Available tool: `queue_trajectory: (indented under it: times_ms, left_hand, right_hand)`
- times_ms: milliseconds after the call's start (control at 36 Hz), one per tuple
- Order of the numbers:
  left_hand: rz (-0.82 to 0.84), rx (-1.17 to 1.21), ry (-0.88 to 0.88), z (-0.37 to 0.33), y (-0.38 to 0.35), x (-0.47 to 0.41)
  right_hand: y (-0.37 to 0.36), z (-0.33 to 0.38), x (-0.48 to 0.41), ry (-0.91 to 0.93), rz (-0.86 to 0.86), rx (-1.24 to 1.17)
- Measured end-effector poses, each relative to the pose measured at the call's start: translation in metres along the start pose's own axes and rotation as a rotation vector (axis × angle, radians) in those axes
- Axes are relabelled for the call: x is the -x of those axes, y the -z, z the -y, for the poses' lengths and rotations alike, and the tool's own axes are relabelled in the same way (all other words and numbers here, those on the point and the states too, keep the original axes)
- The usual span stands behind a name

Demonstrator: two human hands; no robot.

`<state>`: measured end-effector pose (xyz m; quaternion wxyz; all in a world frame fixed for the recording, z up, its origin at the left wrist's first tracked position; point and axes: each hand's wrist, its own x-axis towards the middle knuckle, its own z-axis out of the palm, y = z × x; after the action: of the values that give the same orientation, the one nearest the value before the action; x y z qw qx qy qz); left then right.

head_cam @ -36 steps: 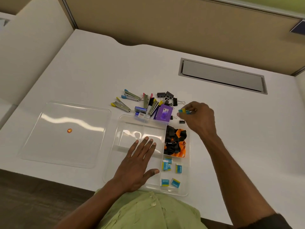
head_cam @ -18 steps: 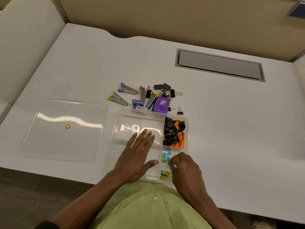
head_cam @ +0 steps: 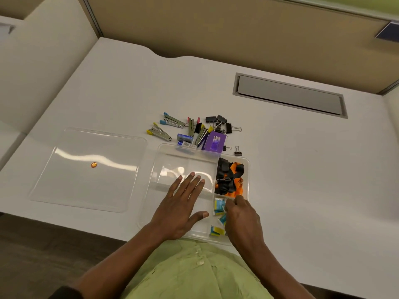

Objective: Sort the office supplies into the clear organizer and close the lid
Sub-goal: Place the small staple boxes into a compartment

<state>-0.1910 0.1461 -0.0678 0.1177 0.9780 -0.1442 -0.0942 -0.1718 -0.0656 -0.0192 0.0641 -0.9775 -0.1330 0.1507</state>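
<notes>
Head view: a clear plastic organizer with divided compartments (head_cam: pixel 151 184) sits at the near edge of the white tabletop (head_cam: pixel 302 169), right in front of the person. Its flat clear plastic lid (head_cam: pixel 71 173), marked with a small orange sticker (head_cam: pixel 93 164), lies off to the left along the same near edge, just beside the organizer and not on it.

The left hand (head_cam: pixel 179 210) lies flat with fingers spread over the organizer's middle compartments, apparently steadying it. The right hand (head_cam: pixel 241 219) reaches into the near-right compartment with fingers curled down among small blue-and-yellow packets (head_cam: pixel 219 205). I cannot tell whether it pinches one or has let go.

The far-right compartment holds a bundle of black and orange straps (head_cam: pixel 230 178). The larger left and middle compartments look unfilled.

Just past the organizer's far rim, toward the middle of the tabletop, a pile waits: small metal staplers with coloured tips (head_cam: pixel 172 121), black binder clips (head_cam: pixel 218 120), a purple box (head_cam: pixel 216 141), small blue boxes (head_cam: pixel 184 138) and one stray small black clip (head_cam: pixel 237 151).

By my reckoning the job is under halfway done: two kinds are sorted or nearly so, the rest of the pile needs placing, and the lid is yet to go on.
</notes>
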Motion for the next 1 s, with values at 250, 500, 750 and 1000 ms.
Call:
queue_trajectory:
  times_ms: [250, 500, 750, 1000]
  left_hand:
    - [0.004, -0.001, 0.009, 0.000, -0.002, 0.001]
    - [-0.012, 0.016, 0.019, -0.001, -0.004, 0.000]
    - [-0.016, 0.015, 0.020, 0.000, -0.005, 0.000]
    - [-0.043, 0.011, 0.025, 0.000, -0.005, 0.000]
  right_hand:
    - [-0.008, 0.013, -0.005, 0.039, -0.038, -0.078]
    - [-0.004, 0.003, -0.001, -0.016, -0.065, -0.172]
    - [-0.007, -0.016, 0.014, 0.250, 0.089, -0.045]
    - [-0.010, -0.012, 0.017, 0.162, -0.001, -0.156]
